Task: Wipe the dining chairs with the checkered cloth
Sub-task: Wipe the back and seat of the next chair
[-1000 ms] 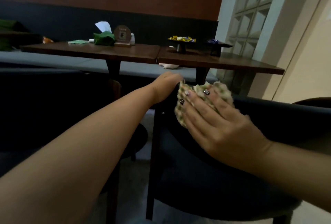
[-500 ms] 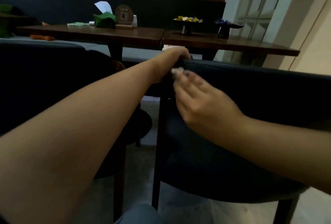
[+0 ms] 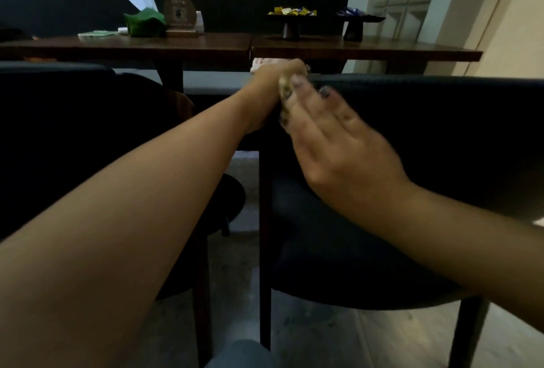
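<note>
The checkered cloth was pressed against the left end of the dark dining chair backrest, beside its wooden post, by the right hand, whose fingers lay nearly straight over it; only a blurred sliver of cloth showed. The top edge of the backrest was gripped by the left hand, fingers curled over it. The step in hand was judged to be wiping the backrest's corner. Next, a sweep along the backrest seemed called for, pressure kept flat. A second chair stood to the left.
</note>
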A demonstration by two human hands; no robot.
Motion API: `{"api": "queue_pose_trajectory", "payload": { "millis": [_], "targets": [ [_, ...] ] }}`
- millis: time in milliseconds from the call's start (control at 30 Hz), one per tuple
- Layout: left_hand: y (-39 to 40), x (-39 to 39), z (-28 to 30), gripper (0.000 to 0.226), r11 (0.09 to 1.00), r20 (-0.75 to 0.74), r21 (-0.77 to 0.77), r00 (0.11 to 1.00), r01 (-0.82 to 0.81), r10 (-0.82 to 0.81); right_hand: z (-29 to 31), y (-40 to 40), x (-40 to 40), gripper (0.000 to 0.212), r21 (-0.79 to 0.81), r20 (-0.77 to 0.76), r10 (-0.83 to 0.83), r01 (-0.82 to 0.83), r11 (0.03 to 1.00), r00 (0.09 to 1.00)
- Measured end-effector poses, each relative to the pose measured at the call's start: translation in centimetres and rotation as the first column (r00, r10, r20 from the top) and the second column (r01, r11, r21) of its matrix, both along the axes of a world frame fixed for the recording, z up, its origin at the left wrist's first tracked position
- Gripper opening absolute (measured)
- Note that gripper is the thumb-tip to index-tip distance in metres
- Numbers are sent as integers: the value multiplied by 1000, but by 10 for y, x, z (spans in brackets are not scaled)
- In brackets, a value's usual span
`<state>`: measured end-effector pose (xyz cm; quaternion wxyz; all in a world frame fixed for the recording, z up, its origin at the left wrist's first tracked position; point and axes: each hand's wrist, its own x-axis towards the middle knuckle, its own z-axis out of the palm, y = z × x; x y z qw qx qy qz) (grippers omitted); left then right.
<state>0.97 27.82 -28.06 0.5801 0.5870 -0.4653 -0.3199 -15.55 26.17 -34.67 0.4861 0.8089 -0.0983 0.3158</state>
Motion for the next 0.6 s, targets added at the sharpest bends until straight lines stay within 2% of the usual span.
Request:
{"api": "queue_pose_trajectory", "payload": {
  "millis": [67,100,133,167,200,233,267,300,333,400,433,467,500,533,567,600],
  "targets": [
    [5,0,3,13,999,-30,-5,998,48,-48,-27,5,4,43,-73,-256,-77,60,996,963],
    [6,0,3,13,999,-37,-12,998,46,-46,-42,4,4,41,-98,-437,-117,82,992,892],
    [5,-1,2,12,999,-43,-23,999,30,-31,-54,2,3,40,-112,-600,-179,139,984,780],
    [4,-4,0,12,999,-25,-40,1000,-4,3,-58,2,1,39,-155,-698,-248,196,968,671],
    [3,-9,-2,12,996,-7,-65,998,-57,57,-54,4,-2,38,-178,-725,-281,224,958,629],
    [3,-15,-5,11,987,14,-95,991,-128,130,-47,6,-4,38,-165,-703,-244,180,970,669],
    [3,-19,-8,11,973,15,-130,981,-188,192,-36,5,-6,38,-128,-629,-166,110,986,760],
    [2,-23,-11,11,961,-10,-169,975,-219,220,-20,3,-10,36,-64,-484,-40,10,998,874],
    [1,-25,-14,10,955,-36,-207,977,-215,212,-3,0,-13,34,-18,-292,99,-109,994,951],
    [3,-31,-16,11,950,-27,-265,986,-166,165,22,-5,-20,31,-23,7,213,-213,977,977],
    [4,-33,-16,11,948,-56,-276,987,-158,148,23,-5,-22,31,-36,49,223,-221,975,974],
    [5,-35,-15,12,946,-117,-272,982,-173,146,15,-3,-24,31,-46,12,208,-208,977,978],
    [7,-35,-13,17,951,-163,-243,975,-189,152,-2,-2,-28,31,-44,-115,174,-180,983,978],
    [8,-35,-10,22,960,-171,-209,973,-188,153,-24,-1,-33,31,-84,-307,105,-137,987,946],
    [8,-34,-9,24,969,-159,-173,976,-179,152,-42,0,-40,31,-124,-487,3,-73,990,873],
    [9,-33,-7,24,974,-149,-149,978,-170,147,-54,0,-47,32,-159,-604,-94,-4,987,791]
  ]
}}
